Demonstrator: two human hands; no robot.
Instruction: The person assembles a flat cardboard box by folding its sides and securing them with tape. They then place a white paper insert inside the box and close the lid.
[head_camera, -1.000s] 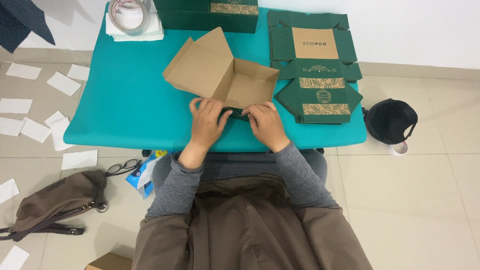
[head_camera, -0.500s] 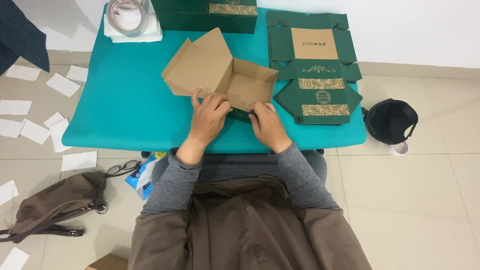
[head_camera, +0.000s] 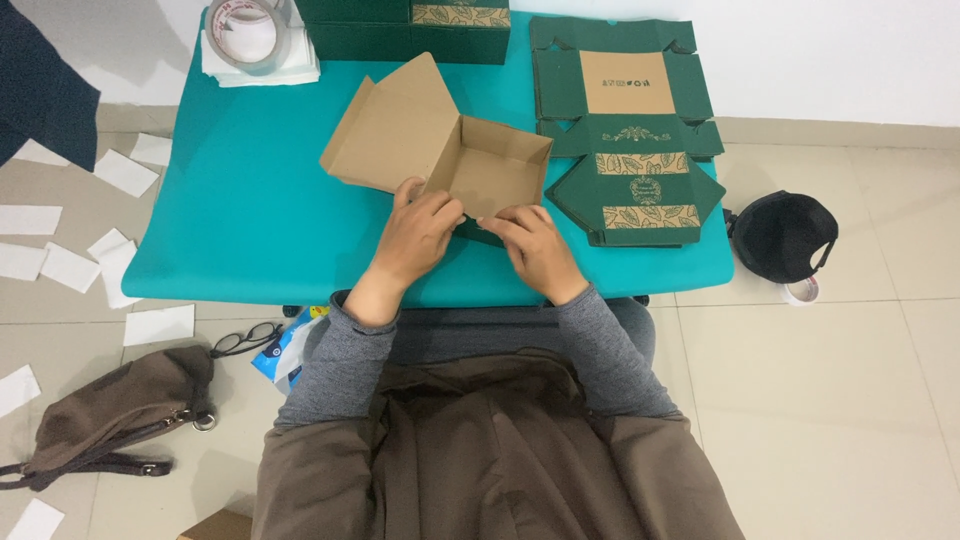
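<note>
Cardboard box (head_camera: 440, 150), one, half-folded, brown inside with a green outer face showing at its near edge; it sits near the middle of the teal table (head_camera: 250, 220), its lid flap open to the far left. Left hand (head_camera: 418, 235), one, lies palm down on the box's near left wall, fingers curled over the edge and pressing it. Right hand (head_camera: 535, 250), one, lies just beside it on the near wall, fingers bent and pinching the green flap against the table.

Flat unfolded box blanks (head_camera: 630, 140), one stack, green with a brown panel and leaf print, right of the box and close to it; the number in the stack cannot be told. Folded green boxes (head_camera: 410, 25), at least two, at the far edge. Tape roll (head_camera: 250, 25), one, on a white pad (head_camera: 262, 68) at the far left corner.

Table: one, teal top. Floor (head_camera: 850, 400): pale tiles. White paper slips (head_camera: 60, 230), about ten, scattered on the left. Brown bag (head_camera: 110, 415), one, near left. Spectacles (head_camera: 245, 340), one pair, beside a blue and white packet (head_camera: 285, 350) under the table edge. Black cap (head_camera: 785, 235), one, on the right, with a small tape roll (head_camera: 803, 291) touching it. White wall (head_camera: 820, 50) at the far side.
</note>
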